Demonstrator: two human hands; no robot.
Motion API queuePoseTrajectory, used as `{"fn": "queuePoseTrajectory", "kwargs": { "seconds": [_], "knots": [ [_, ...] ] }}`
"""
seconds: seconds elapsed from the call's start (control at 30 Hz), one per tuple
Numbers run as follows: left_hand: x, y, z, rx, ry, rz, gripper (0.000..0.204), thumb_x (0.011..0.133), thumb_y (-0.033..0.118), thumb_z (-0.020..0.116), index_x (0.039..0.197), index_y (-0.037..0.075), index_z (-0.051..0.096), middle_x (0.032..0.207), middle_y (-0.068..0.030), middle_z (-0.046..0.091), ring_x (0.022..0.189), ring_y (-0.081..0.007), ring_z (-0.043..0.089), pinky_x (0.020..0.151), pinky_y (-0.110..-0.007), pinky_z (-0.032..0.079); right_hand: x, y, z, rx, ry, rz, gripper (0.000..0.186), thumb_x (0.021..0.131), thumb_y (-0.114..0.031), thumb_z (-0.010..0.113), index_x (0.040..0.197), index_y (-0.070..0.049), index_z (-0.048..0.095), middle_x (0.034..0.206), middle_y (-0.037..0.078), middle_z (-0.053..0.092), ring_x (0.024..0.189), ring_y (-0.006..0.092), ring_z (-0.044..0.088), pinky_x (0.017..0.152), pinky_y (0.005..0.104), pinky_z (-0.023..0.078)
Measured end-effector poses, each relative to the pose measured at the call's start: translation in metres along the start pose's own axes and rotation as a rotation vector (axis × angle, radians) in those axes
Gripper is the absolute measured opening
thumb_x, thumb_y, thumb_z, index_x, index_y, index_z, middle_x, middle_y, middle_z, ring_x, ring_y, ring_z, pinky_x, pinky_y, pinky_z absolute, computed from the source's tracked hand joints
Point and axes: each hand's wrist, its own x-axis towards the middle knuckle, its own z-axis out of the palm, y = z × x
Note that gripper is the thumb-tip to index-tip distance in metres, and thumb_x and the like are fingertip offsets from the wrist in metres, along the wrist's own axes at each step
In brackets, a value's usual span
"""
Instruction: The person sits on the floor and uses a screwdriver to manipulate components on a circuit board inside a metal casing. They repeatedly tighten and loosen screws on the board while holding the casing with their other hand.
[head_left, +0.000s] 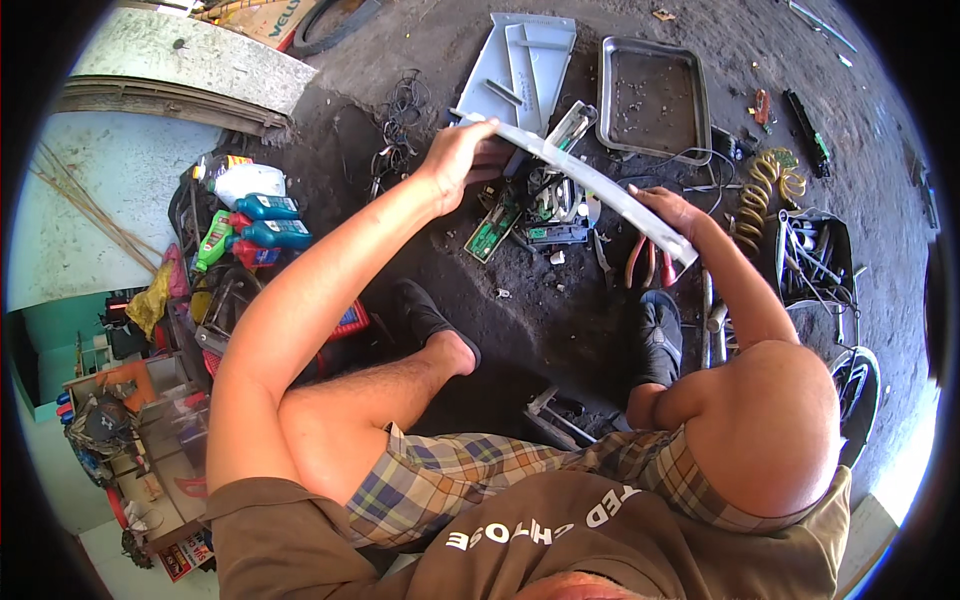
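Observation:
A long, flat, pale panel is held up between my two hands, seen nearly edge-on and slanting down to the right. My left hand grips its upper left end, fingers partly hidden behind it. Around the lower right part, my right hand is closed, with some fingers out of sight. Beneath the panel on the dark ground lies a taken-apart machine with wires and metal parts. Beside it is a green circuit board. Pliers with orange handles and a red-handled tool lie below my right hand.
A grey plastic cover and a metal tray with small bits lie beyond. At right are a coil spring and a bin of tools. Bottles and tangled cables are at left. A metal frame sits between my feet.

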Motion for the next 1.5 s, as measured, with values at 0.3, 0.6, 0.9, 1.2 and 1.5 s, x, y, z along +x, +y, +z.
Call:
{"fn": "queuePoseTrajectory", "kwargs": {
  "seconds": [0.3,0.6,0.9,1.2,1.5],
  "knots": [
    [-0.028,-0.078,-0.046,-0.063,-0.078,-0.462,0.083,0.103,0.078,0.049,0.140,0.005,0.065,0.129,-0.0095,0.073,0.120,-0.0240,0.066,0.107,-0.045,0.050,-0.047,-0.043,0.020,0.267,-0.057,-0.229,0.061,0.101,-0.034,0.079,0.142,0.009,0.065,0.119,0.015,0.078,0.099,0.0182,0.076,0.090,0.0336,0.062],
    [-0.043,-0.086,-0.046,-0.112,-0.119,-0.462,0.109,0.091,0.095,0.047,0.158,0.009,0.052,0.142,-0.0199,0.065,0.124,-0.0340,0.063,0.109,-0.057,0.049,-0.117,-0.098,0.122,-0.033,-0.022,-0.520,0.053,0.102,-0.026,0.069,0.132,0.017,0.064,0.105,0.026,0.078,0.096,0.0234,0.075,0.089,0.0412,0.060],
    [-0.024,-0.032,-0.026,-0.051,-0.057,-0.317,0.068,0.101,0.077,0.056,0.121,0.014,0.073,0.108,-0.0118,0.079,0.092,-0.0277,0.078,0.080,-0.048,0.061,-0.141,-0.096,0.209,-0.335,-0.045,-0.686,0.046,0.100,-0.021,0.069,0.134,0.007,0.056,0.080,0.034,0.070,0.080,0.0524,0.073,0.073,0.0567,0.057],
    [-0.034,-0.063,-0.037,0.125,0.094,-0.115,0.032,0.106,0.023,0.050,0.115,0.001,0.071,0.104,-0.0124,0.078,0.091,-0.0244,0.079,0.081,-0.049,0.067,-0.141,-0.061,0.216,-0.458,-0.283,-0.699,0.071,0.100,-0.027,0.073,0.156,0.005,0.043,0.080,0.030,0.072,0.077,0.0486,0.074,0.072,0.0555,0.058],
    [-0.052,-0.058,-0.024,0.168,0.102,-0.109,0.023,0.104,0.013,0.056,0.116,0.000,0.072,0.105,-0.0115,0.078,0.090,-0.0229,0.079,0.075,-0.045,0.068,-0.115,-0.104,0.186,-0.284,0.135,-0.417,0.063,0.102,-0.048,0.074,0.129,0.007,0.061,0.098,0.035,0.074,0.098,0.0488,0.075,0.089,0.0520,0.059]
  ]
}}
